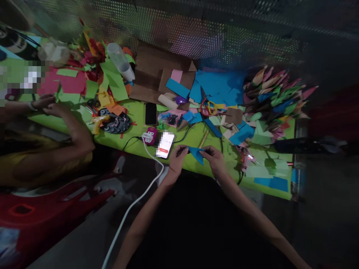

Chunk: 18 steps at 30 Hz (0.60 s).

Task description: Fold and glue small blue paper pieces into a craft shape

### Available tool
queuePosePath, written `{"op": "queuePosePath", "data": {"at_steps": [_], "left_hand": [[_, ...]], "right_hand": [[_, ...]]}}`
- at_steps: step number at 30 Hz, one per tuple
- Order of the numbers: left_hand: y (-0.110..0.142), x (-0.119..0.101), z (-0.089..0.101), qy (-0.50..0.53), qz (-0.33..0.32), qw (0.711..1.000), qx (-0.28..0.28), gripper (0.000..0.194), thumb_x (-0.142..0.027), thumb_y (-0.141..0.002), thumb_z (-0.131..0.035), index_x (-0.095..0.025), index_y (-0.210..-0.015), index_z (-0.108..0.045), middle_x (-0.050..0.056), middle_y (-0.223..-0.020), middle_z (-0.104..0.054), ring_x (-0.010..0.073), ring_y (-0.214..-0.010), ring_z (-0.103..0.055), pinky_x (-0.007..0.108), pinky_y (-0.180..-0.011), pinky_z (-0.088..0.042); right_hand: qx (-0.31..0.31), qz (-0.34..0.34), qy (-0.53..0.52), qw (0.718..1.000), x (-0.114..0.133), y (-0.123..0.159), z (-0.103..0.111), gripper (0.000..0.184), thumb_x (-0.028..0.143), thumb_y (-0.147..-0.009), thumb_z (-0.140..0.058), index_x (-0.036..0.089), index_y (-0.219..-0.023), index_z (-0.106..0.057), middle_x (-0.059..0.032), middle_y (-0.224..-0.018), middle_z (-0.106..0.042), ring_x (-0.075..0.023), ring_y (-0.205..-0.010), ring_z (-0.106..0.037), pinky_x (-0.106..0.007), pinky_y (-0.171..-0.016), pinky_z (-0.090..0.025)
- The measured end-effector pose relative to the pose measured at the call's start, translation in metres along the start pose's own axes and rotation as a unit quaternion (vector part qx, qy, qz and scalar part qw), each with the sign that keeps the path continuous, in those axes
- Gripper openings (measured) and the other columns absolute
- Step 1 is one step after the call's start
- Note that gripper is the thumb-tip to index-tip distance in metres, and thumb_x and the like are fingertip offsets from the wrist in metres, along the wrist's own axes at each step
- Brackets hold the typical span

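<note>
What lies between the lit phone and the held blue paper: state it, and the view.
In the head view, the left hand lies between the lit phone and the blue paper, its grip closed on the paper's edge.

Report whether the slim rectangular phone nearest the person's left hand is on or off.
On: the rectangular phone beside the bare left hand has a glowing white screen with a red bar near its lower edge.

I can't read any words from here. The glowing phone's [167, 144] tiny characters and the black object's [17, 43] pale lettering are too blurred.
</note>
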<state>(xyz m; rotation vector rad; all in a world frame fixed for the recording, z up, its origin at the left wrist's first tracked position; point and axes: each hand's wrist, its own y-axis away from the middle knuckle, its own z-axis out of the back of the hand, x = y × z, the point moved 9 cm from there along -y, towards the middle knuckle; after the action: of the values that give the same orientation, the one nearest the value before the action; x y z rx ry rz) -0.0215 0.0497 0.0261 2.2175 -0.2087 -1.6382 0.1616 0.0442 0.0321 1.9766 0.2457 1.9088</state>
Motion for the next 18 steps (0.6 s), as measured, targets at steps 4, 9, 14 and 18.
{"op": "queuePosePath", "data": {"at_steps": [4, 9, 14, 18], "left_hand": [[0.001, 0.001, 0.005, 0.013, 0.011, 1.0, -0.026, 0.029, -0.045, -0.07, -0.081, -0.019, -0.077, -0.068, -0.001, -0.075, -0.068, 0.0155, -0.075, -0.064, 0.032, -0.078, -0.055], [0.001, 0.004, 0.006, 0.013, 0.016, 0.999, -0.03, 0.029, -0.045, -0.071, -0.081, -0.019, -0.077, -0.068, 0.0, -0.074, -0.068, 0.0147, -0.073, -0.063, 0.031, -0.077, -0.054], [0.001, 0.009, 0.004, 0.002, 0.022, 1.0, -0.013, 0.029, -0.041, -0.069, -0.082, -0.019, -0.081, -0.069, 0.001, -0.078, -0.07, 0.015, -0.075, -0.064, 0.031, -0.077, -0.053], [0.002, 0.01, 0.001, 0.013, 0.017, 1.0, -0.015, 0.027, -0.04, -0.07, -0.081, -0.019, -0.082, -0.069, 0.001, -0.08, -0.07, 0.0153, -0.077, -0.065, 0.032, -0.079, -0.053]], "right_hand": [[0.015, 0.005, 0.015, 1.0, 0.001, 0.0, -0.006, 0.039, 0.055, -0.062, -0.084, 0.022, -0.072, -0.065, 0.0015, -0.067, -0.06, -0.0155, -0.064, -0.052, -0.03, -0.063, -0.043], [0.016, 0.007, 0.023, 1.0, 0.002, 0.0, -0.008, 0.04, 0.057, -0.062, -0.082, 0.023, -0.072, -0.064, 0.0015, -0.066, -0.059, -0.0159, -0.065, -0.052, -0.03, -0.063, -0.044], [0.01, 0.008, 0.016, 1.0, 0.001, 0.001, -0.005, 0.038, 0.055, -0.062, -0.082, 0.023, -0.072, -0.064, 0.0011, -0.067, -0.06, -0.0162, -0.065, -0.052, -0.031, -0.063, -0.045], [0.011, 0.013, 0.027, 0.999, 0.001, 0.001, -0.004, 0.038, 0.055, -0.062, -0.082, 0.023, -0.072, -0.064, 0.0013, -0.067, -0.06, -0.0159, -0.064, -0.052, -0.03, -0.062, -0.044]]}}
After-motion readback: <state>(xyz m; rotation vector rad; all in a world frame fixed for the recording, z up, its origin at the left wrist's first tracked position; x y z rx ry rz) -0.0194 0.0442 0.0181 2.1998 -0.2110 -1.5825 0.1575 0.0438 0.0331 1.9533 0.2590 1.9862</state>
